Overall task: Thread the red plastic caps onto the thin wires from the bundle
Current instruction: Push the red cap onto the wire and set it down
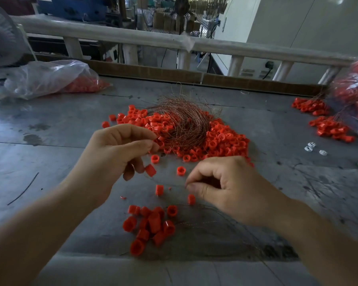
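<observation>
Presently the left hand [120, 155] pinches thumb to forefinger, apparently on a thin wire [175, 185], with one red cap [150, 170] just below its fingers. The right hand [221, 188] pinches the faint strand nearer the body. The wire bundle [182, 124] lies on the loose cap pile [221, 141] farther back on the worktop [50, 124], with a cluster of caps [151, 226] in front. Risk, in my judgement: the strand is limp and barely visible, so a slackened pinch could let caps slide off, or its free end could snag the bundle.
</observation>
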